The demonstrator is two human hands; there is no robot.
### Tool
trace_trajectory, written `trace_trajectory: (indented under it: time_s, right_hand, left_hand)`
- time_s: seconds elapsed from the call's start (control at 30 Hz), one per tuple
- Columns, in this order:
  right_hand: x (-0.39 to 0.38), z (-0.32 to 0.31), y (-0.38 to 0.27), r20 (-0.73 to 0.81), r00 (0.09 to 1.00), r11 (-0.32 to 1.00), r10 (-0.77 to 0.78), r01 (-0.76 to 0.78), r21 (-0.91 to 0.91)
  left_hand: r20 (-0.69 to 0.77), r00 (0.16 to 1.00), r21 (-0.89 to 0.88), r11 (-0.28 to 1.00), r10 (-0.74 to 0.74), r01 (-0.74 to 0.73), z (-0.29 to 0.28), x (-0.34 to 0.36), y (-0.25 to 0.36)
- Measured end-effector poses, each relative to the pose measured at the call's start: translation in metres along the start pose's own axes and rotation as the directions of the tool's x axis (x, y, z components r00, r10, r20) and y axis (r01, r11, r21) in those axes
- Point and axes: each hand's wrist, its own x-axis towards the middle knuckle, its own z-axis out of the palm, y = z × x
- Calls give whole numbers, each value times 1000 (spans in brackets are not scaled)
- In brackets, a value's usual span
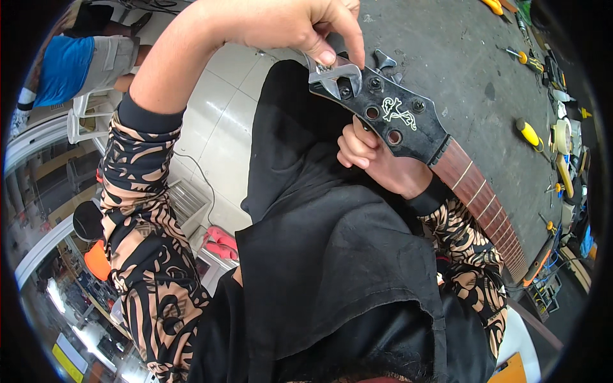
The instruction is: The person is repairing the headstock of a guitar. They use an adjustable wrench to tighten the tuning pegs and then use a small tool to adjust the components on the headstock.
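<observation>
A black guitar headstock with a pale vine-like inlay lies at a slant in front of me, its fretted neck running down to the right. My left hand reaches in from the upper left and is closed on a silver adjustable wrench. The wrench's jaws sit over a tuner post near the headstock's tip. Two other tuner posts and two bare round holes show on its face. Below the headstock's near edge, my right hand has its fingers curled; what they grip is hidden underneath. A tuning key sticks out on the far side.
The guitar rests over a dark grey workbench. Along its right side lie yellow-handled screwdrivers, tape rolls and other tools. At left, another person in a blue shirt is near a white plastic stool. Pink footwear is below.
</observation>
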Motion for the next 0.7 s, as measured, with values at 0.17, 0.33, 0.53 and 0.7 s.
trace_trajectory:
  time_s: [0.17, 0.33, 0.53, 0.7]
  right_hand:
    - [-3, 6, -1, -65, 998, 1000, 1, 0, 16]
    - [-3, 5, 2, -34, 999, 1000, 0, -1, -14]
    - [-3, 6, 0, -42, 999, 996, 6, -10, -90]
    - [-2, 6, 2, -47, 998, 996, 34, -37, -76]
  left_hand:
    - [-131, 991, 120, 993, 22, -6, 11, -11, -7]
    - [-227, 955, -97, 980, -191, 173, 41, -37, -21]
    - [-274, 920, -268, 941, -281, 207, 52, -41, -17]
    - [-329, 919, -381, 921, -218, 81, 71, -44, -29]
